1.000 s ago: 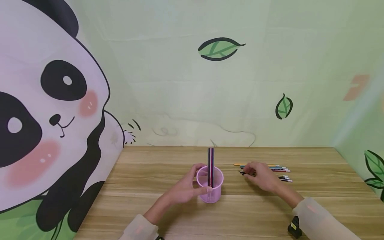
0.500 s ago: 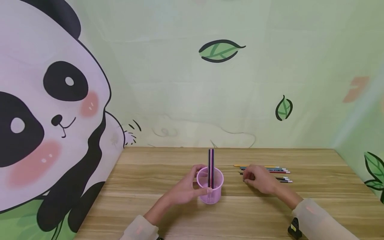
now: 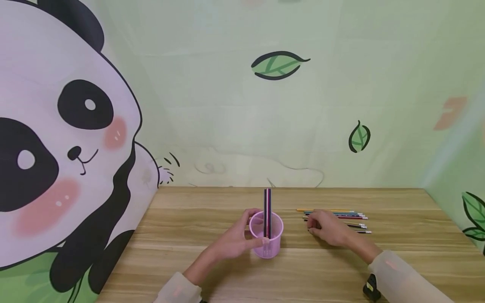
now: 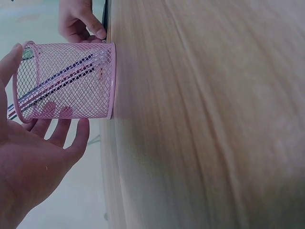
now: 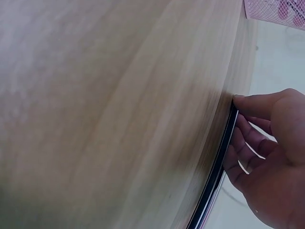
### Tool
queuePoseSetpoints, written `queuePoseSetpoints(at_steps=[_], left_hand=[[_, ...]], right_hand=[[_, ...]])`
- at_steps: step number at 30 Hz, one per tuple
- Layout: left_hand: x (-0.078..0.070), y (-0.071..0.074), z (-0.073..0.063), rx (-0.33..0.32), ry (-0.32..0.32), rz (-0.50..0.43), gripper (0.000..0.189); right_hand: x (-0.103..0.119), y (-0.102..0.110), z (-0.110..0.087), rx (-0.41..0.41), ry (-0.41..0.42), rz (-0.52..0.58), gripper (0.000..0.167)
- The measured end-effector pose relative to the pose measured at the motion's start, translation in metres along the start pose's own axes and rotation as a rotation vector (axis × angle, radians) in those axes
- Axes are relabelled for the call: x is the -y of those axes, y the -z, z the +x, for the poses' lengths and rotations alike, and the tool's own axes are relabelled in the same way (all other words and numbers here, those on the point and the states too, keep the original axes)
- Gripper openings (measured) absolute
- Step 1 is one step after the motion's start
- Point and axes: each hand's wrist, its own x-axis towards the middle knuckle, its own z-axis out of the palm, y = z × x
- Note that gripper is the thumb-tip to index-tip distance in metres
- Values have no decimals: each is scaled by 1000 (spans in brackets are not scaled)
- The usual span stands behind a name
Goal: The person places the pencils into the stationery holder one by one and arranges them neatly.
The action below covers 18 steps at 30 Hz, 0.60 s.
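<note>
A pink mesh pencil cup [image 3: 275, 244] stands upright on the table, with several dark and pink striped pencils [image 4: 62, 81] leaning inside it. My left hand [image 3: 233, 237] grips the cup from its left side, thumb at the front of the rim and the other fingers round the back. To the right, my right hand [image 3: 327, 227] is low over a loose row of pencils [image 3: 352, 217] lying sideways. In the right wrist view its thumb and fingers pinch the end of a black pencil [image 5: 217, 164] along the tabletop. The hand hides the middle of several pencils.
The wooden table [image 3: 197, 202] runs back to a pale green wall [image 3: 212, 105] with printed leaves. A large printed panda [image 3: 83, 168] covers the left wall. A yellow pencil [image 3: 303, 209] lies farthest back in the row.
My right hand has come slightly nearer, from the middle of the row to the front black pencil, which sits a little farther from its neighbour. The left hand and cup stay put.
</note>
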Motion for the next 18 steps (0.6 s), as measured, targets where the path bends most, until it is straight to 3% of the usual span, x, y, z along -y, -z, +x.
queuePoseSetpoints(at_steps=[11,18], left_hand=[[-2,-1,0,0,-6,-13,79],[-2,-1,1,-10,9,16,81]], right_hand=[[4,2,-2,-15,35,-38,12],[18,23,3,-58,11,30,7]])
